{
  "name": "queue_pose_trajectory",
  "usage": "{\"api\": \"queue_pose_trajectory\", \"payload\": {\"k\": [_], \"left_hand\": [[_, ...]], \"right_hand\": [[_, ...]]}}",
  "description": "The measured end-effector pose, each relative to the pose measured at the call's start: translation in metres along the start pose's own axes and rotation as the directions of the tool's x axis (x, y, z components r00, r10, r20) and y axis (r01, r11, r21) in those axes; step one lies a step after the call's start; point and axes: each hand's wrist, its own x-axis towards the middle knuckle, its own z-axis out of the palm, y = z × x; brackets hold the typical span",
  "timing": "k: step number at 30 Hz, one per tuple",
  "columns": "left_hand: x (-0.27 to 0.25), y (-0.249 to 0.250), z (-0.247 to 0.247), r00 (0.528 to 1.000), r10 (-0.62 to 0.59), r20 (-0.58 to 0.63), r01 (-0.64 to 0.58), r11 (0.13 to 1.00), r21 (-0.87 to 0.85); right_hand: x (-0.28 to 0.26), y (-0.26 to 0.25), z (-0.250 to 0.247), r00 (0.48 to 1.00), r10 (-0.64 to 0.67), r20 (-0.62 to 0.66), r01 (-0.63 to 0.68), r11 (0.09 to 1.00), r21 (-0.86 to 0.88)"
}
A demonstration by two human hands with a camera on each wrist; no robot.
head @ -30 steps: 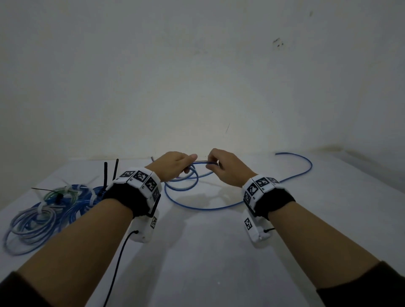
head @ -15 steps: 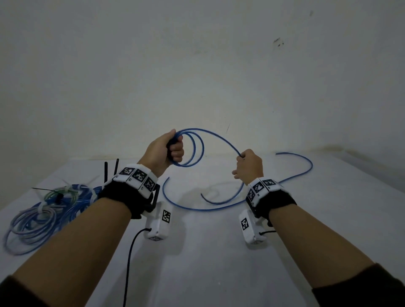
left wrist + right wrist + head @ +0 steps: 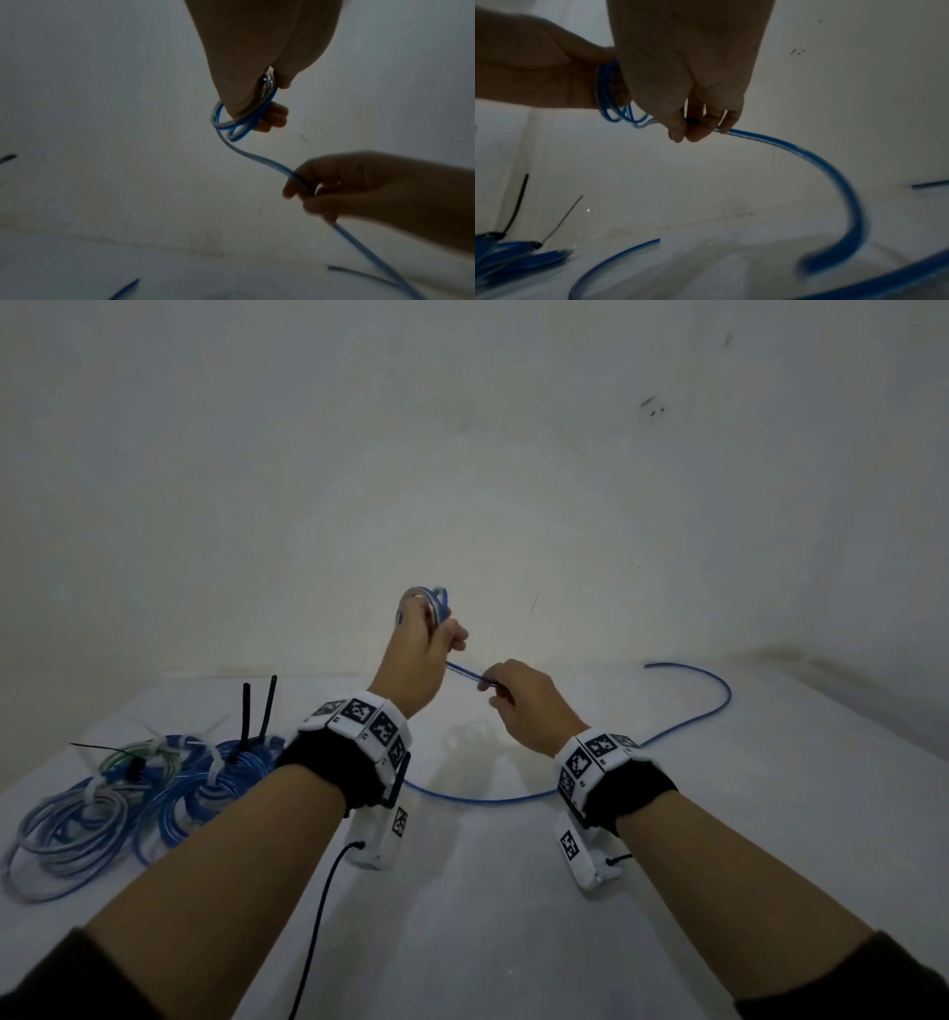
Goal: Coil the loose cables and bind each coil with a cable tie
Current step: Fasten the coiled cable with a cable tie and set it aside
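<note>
My left hand (image 3: 429, 642) is raised above the table and grips a small coil of the blue cable (image 3: 429, 603), several loops wound round its fingers (image 3: 272, 115). From the coil (image 3: 241, 119) the cable (image 3: 259, 160) runs down to my right hand (image 3: 506, 683), which pinches it (image 3: 757, 136) between thumb and fingertips (image 3: 698, 132) just to the right of the left hand (image 3: 552, 71). The loose remainder of the cable (image 3: 714, 711) trails in a wide curve over the white table (image 3: 513, 916) behind and below my wrists.
Several coiled blue and grey cables (image 3: 128, 793) bound with white and black cable ties (image 3: 257, 711) lie at the table's left. A pale wall (image 3: 462, 480) stands right behind the table. Black leads hang from my wrist cameras (image 3: 377, 834).
My left hand has risen higher and turned, with the coil tighter on its fingers. My right hand has come up and in toward the left hand, sliding along the cable.
</note>
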Motion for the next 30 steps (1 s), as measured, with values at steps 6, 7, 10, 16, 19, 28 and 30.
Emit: {"api": "queue_pose_trajectory", "payload": {"k": [6, 7, 10, 16, 19, 28, 30], "left_hand": [[-0.01, -0.017, -0.001, 0.938, -0.111, 0.329, -0.063, 0.878, 0.475], [-0.012, -0.017, -0.001, 0.932, -0.119, 0.343, -0.071, 0.866, 0.495], [-0.014, -0.013, 0.0, 0.906, -0.185, 0.382, -0.084, 0.805, 0.587], [-0.016, -0.012, -0.01, 0.868, -0.276, 0.413, -0.023, 0.809, 0.587], [-0.016, -0.009, -0.011, 0.881, -0.295, 0.369, 0.121, 0.896, 0.428], [-0.013, 0.003, -0.015, 0.83, -0.437, 0.347, 0.528, 0.815, -0.237], [-0.01, 0.002, -0.017, 0.81, -0.463, 0.36, 0.583, 0.7, -0.412]], "right_hand": [[-0.001, -0.006, -0.009, 0.989, -0.132, -0.071, 0.13, 0.991, -0.026], [0.0, -0.008, -0.009, 0.984, -0.158, -0.085, 0.153, 0.986, -0.064], [0.001, -0.01, -0.006, 0.955, -0.232, -0.186, 0.194, 0.961, -0.199], [-0.001, 0.009, -0.007, 0.898, -0.266, -0.35, 0.096, 0.896, -0.434], [-0.004, 0.01, -0.008, 0.928, -0.233, -0.292, 0.125, 0.93, -0.345], [-0.007, 0.025, -0.004, 0.988, 0.087, -0.129, -0.082, 0.996, 0.042], [-0.011, 0.019, -0.004, 0.986, 0.143, -0.086, -0.121, 0.968, 0.219]]}}
